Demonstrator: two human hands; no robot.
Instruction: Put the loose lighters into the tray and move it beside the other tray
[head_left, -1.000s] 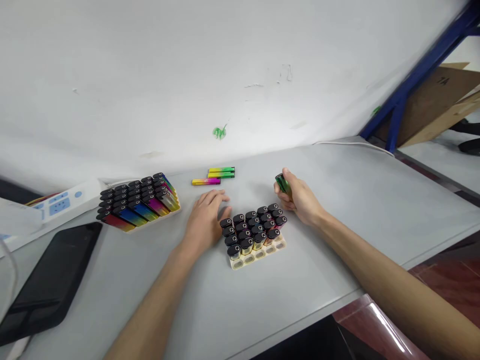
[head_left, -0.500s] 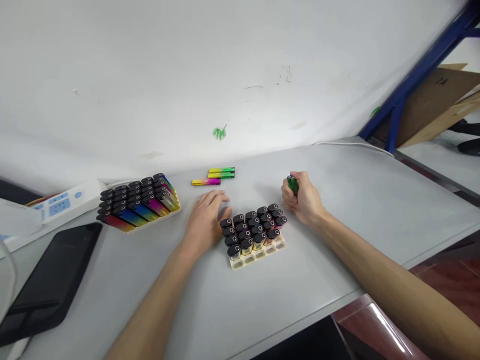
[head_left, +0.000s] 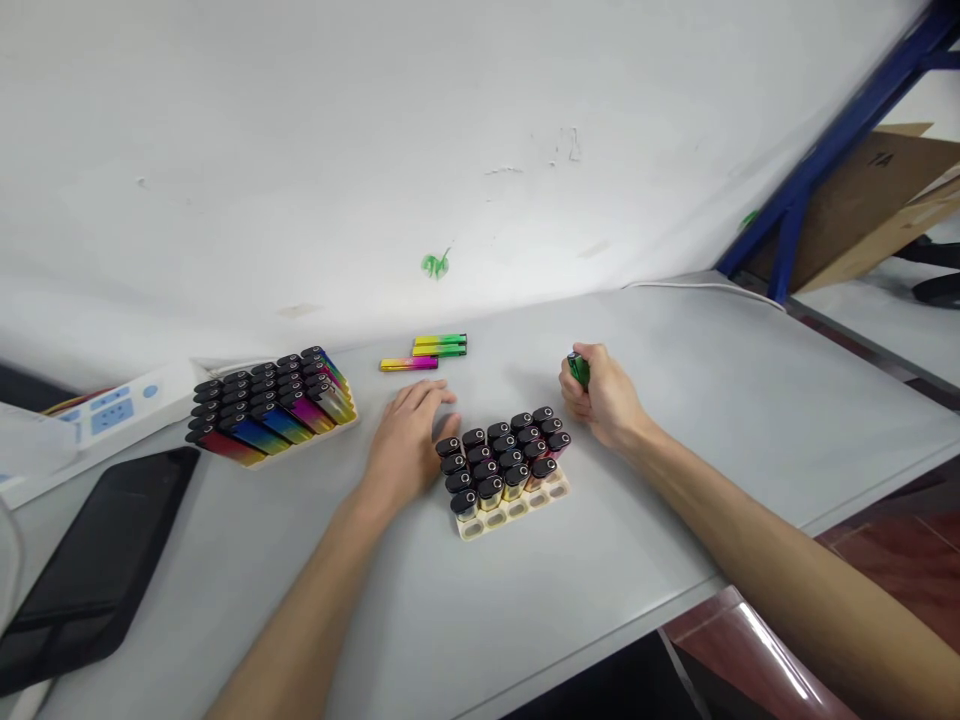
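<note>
My right hand [head_left: 604, 398] is closed in a fist round a green lighter [head_left: 578, 370], thumb near its top end, to the right of a cream tray [head_left: 517, 512]. Black-topped lighters [head_left: 513, 460] stand upright in that tray, and its front row of slots holds none. My left hand [head_left: 409, 435] rests on the table with its fingers stretched out, close against the tray's left side. Behind it lie three lighters, two yellow-green ones [head_left: 440, 345] and one yellow-magenta one [head_left: 409, 364].
A second tray [head_left: 304, 446], packed with several rows of colourful lighters, stands at the left. Beside it are a black phone-like device [head_left: 97, 560] and a white power strip [head_left: 161, 400]. The wall borders the table's back. A blue metal frame [head_left: 795, 190] and cardboard [head_left: 881, 200] are at the right.
The view has shifted slightly. My right hand still grips the green lighter in nearly the same place, and my left hand stays beside the tray.
</note>
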